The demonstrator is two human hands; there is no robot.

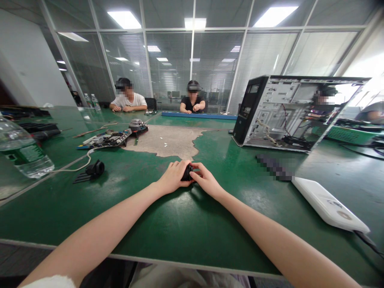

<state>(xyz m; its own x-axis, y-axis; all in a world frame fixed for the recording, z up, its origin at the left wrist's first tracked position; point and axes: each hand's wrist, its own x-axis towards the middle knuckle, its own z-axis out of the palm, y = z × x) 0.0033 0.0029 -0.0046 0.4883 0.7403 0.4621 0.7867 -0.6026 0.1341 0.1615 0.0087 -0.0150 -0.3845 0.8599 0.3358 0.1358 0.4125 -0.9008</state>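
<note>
A small black rounded object (186,173) is between my two hands, just above the green tabletop; its exact kind does not show. My left hand (172,177) wraps round it from the left, fingers over the top and thumb below. On its right end, the fingertips and thumb of my right hand (207,180) pinch it. Both palms hide much of the object. To the left of my hands lies a black plastic piece (93,170) with a round end and several prongs.
An open computer case (270,116) stands at right, near a white power bank (330,204) with a cable. A circuit board (108,139) and a water bottle (25,150) are at left. Two people (129,98) sit across the green table (168,240); others are at far right.
</note>
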